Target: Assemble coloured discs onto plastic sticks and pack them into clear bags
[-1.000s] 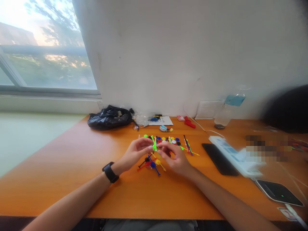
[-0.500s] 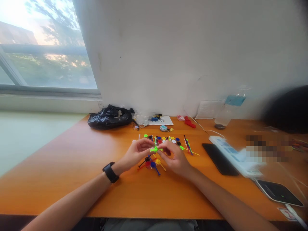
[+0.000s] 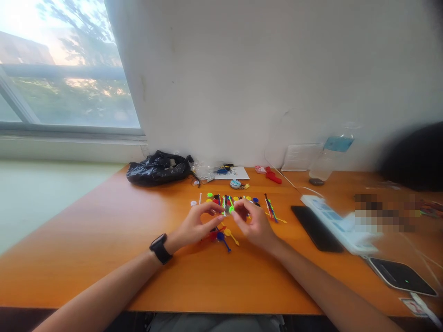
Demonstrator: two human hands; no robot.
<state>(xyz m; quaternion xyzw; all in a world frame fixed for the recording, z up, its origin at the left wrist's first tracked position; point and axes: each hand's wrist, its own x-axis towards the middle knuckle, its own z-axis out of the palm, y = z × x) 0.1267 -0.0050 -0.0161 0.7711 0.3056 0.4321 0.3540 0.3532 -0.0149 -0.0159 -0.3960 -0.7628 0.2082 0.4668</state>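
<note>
Brown desk [image 3: 86, 244]: blue arrow [image 3: 223, 240] and yellow arrow [image 3: 231, 237] look assembled, loose discs [image 3: 209, 195] remain beyond; left hand [image 3: 193, 223] parted, seemingly empty, right hand [image 3: 258, 227] pinching a green piece [image 3: 231, 210]

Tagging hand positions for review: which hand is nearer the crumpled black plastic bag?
Left. The left hand is right of the black plastic bag and closer to the camera; the right hand is farther right.

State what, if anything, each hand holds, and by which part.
The right hand pinches the green arrow spinner by its round disc; the left hand appears to hold nothing.
</note>
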